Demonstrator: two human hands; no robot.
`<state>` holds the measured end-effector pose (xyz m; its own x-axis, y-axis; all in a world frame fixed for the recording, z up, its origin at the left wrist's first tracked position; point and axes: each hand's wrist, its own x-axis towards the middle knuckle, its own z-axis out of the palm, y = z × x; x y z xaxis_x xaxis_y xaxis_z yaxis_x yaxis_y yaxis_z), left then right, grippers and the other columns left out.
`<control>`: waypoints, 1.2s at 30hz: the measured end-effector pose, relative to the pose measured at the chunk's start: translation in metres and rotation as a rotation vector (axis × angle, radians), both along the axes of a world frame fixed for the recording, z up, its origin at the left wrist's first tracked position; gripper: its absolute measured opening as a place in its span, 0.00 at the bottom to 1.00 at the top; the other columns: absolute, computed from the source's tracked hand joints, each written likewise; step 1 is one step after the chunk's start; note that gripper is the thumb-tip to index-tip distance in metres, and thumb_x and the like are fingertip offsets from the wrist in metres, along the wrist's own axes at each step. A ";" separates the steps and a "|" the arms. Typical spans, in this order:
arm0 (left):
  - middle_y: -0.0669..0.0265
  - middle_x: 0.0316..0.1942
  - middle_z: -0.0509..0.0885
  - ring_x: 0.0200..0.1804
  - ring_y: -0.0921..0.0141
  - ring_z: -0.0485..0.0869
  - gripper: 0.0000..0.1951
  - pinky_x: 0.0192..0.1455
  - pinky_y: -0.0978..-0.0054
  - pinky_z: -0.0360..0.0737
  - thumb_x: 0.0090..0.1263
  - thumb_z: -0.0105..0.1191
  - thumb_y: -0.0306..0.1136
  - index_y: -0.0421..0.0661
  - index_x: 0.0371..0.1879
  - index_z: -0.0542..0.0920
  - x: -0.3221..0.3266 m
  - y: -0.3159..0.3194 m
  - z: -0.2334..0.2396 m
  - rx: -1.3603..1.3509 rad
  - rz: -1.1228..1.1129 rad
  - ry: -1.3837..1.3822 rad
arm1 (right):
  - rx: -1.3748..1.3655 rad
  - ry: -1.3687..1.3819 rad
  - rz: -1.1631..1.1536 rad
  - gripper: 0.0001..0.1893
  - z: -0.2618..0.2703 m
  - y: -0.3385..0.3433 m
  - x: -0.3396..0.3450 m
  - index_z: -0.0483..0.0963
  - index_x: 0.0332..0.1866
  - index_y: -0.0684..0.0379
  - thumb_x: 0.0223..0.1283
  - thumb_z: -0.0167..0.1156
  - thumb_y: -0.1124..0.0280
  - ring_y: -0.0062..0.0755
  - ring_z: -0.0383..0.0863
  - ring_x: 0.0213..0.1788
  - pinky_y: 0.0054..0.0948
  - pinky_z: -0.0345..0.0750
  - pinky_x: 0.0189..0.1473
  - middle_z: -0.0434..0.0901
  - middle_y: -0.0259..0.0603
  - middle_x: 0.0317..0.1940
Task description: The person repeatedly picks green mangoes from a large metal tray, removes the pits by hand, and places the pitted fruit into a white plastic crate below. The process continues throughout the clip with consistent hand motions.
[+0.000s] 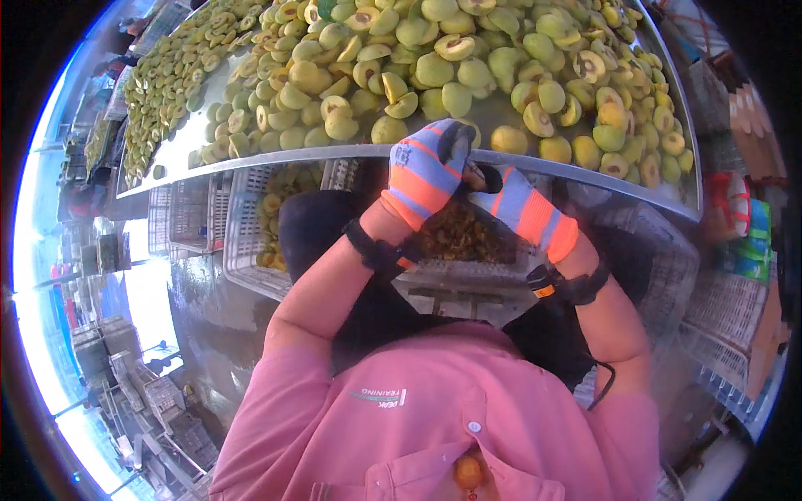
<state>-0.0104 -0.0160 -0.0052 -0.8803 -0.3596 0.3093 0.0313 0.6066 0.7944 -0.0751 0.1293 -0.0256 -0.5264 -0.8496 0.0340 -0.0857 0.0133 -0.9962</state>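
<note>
My left hand, in an orange and blue-grey striped glove with a dark palm, is curled at the front rim of a metal table. My right hand, in a matching glove, meets it from the right, just below that rim. A small dark and brownish thing shows between the fingertips; its kind cannot be made out. Heaped on the table are green-yellow stone fruits, many halved with brown centres. One yellowish fruit lies near the rim beside my hands.
Below my hands, a crate holds brown scraps. Left of my knee, a white plastic crate contains fruit pieces. More crates stand at right, near a green and blue bag. Wet floor lies to the left.
</note>
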 end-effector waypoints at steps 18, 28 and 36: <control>0.52 0.43 0.85 0.43 0.55 0.86 0.23 0.45 0.65 0.82 0.58 0.61 0.23 0.37 0.55 0.73 0.014 -0.037 0.003 0.012 -0.188 0.101 | 0.240 -0.489 0.541 0.16 0.024 0.034 -0.006 0.80 0.42 0.67 0.56 0.62 0.64 0.27 0.79 0.32 0.25 0.75 0.35 0.82 0.42 0.32; 0.53 0.43 0.87 0.45 0.59 0.85 0.14 0.50 0.69 0.79 0.71 0.55 0.38 0.43 0.49 0.83 0.134 -0.161 0.072 -0.165 0.494 -0.332 | 0.863 0.422 0.119 0.24 -0.008 0.013 -0.001 0.77 0.47 0.66 0.56 0.62 0.54 0.58 0.79 0.53 0.44 0.76 0.57 0.81 0.60 0.48; 0.50 0.56 0.80 0.60 0.53 0.78 0.26 0.61 0.59 0.74 0.66 0.55 0.52 0.45 0.56 0.79 0.115 -0.279 0.012 -0.480 0.614 -0.610 | 0.859 0.679 0.217 0.25 -0.012 0.013 0.011 0.77 0.46 0.67 0.56 0.61 0.52 0.59 0.79 0.51 0.45 0.76 0.54 0.82 0.61 0.43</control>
<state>0.1043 -0.2947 0.0065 -0.6397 -0.7625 0.0971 -0.7297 0.6421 0.2351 -0.0637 0.1426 -0.0374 -0.4591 -0.8010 -0.3841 -0.6932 0.5935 -0.4089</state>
